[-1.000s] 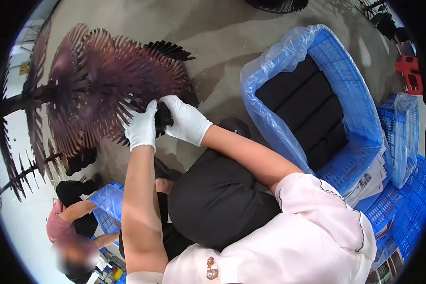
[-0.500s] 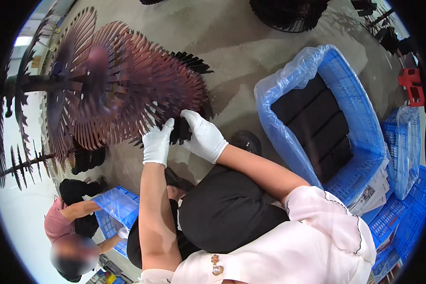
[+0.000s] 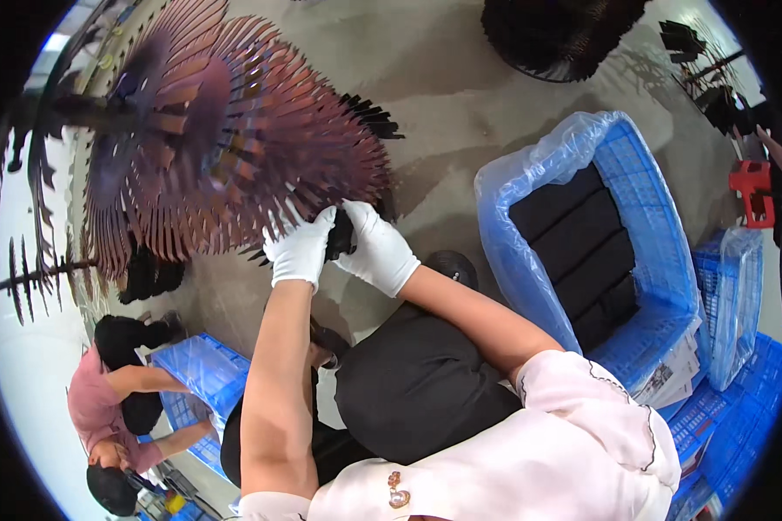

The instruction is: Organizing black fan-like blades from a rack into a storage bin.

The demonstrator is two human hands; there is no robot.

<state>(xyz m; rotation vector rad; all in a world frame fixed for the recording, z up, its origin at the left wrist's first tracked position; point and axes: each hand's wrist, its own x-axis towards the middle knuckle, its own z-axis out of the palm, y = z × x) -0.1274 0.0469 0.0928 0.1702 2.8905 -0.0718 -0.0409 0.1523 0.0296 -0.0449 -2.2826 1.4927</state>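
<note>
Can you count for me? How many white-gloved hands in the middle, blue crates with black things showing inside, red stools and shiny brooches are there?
White-gloved hands: 2 (left hand, right hand)
Blue crate with black things showing inside: 1
Red stool: 1
Shiny brooch: 1
Total: 5

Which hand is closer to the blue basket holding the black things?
Right. The right hand is left of the blue basket, with floor between; the left hand is farther left, at the edge of the brown slats.

Rack (image 3: 252, 148) ahead-left of hands (image 3: 299, 253); crate (image 3: 665, 234) right.
</note>
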